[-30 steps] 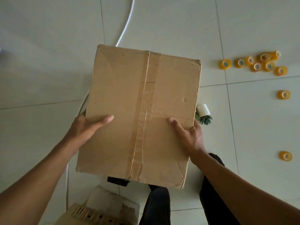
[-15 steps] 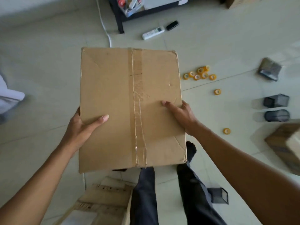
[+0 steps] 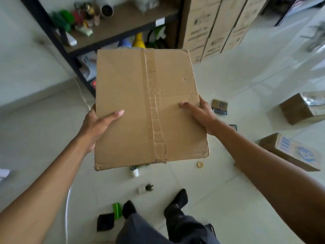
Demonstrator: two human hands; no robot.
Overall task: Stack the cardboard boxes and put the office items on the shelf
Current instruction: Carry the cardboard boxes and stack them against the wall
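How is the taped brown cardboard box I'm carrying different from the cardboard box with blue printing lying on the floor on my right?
The carried taped brown cardboard box is in the air, gripped by the left hand and right hand; the cardboard box with blue printing rests on the floor, untouched. The carried box's top is plain, with a tape strip down its middle; the floor box shows blue printing. Both are brown cardboard.

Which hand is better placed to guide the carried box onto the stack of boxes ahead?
Probably the right hand: it grips the cardboard box on the side nearer the stacked boxes at upper right. The left hand holds the shelf side.
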